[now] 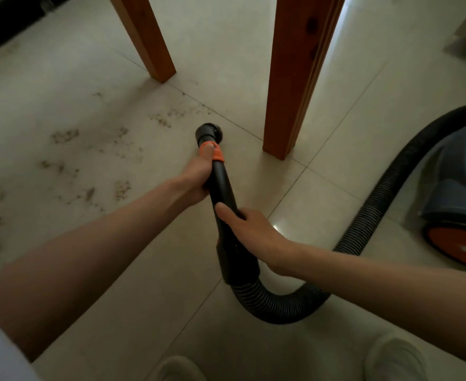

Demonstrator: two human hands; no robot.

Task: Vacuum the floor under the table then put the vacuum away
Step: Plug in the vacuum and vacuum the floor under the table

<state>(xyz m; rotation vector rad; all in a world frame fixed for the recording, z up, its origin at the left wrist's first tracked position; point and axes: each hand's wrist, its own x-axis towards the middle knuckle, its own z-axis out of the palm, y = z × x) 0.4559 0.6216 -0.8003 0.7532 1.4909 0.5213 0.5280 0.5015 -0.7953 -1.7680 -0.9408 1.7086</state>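
While both hands grip the black wand [222, 188], left hand [196, 180] nearer the nozzle [208, 133], right hand [251, 232] behind, the nozzle sits just left of the near table leg [295, 78]; crumbs [88, 149] lie further left on open tile, the vacuum body [457, 193] right.

The floor [253, 64] has pale glossy tiles. Two orange-brown wooden legs [295, 78] stand on it; left of them lie scattered crumbs [66, 136].

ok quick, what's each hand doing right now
Left hand: closed, holding the wand near its orange collar.
Right hand: closed, holding the wand lower down, near the hose.
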